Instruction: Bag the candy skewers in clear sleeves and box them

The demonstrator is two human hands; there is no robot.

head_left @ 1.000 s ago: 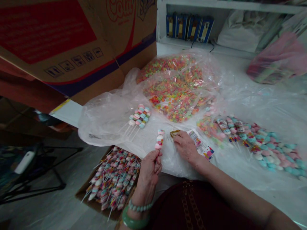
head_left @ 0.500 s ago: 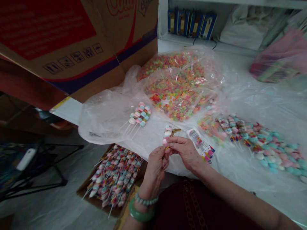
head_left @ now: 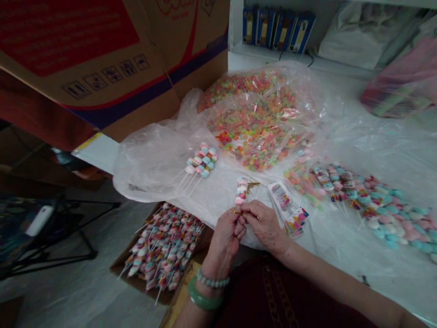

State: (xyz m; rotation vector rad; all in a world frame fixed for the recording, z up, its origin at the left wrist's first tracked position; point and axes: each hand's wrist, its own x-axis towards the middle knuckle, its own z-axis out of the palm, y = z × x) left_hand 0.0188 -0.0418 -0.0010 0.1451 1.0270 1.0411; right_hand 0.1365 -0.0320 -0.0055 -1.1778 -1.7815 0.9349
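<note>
L hand (head_left: 228, 231) fingers clamped on candy stick (head_left: 241, 191) base, candy upright just beyond fingertips. R hand (head_left: 266, 228) fingers pinched tog. at gold tie (head_left: 235, 211), touching L fingers. Wrappers (head_left: 288, 207) on counter (head_left: 327, 255), just right of R fingers.

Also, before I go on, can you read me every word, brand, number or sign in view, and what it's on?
"Cola", probably: box, top cut off by the picture's edge.
Handling signs: a row of five on the box, the first apparently two upright arrows.
Too small or blurred: the box's red panel, the cards, the held candy's wrapper, the wrapped sticks and the blue files.
No readable numbers.
</note>
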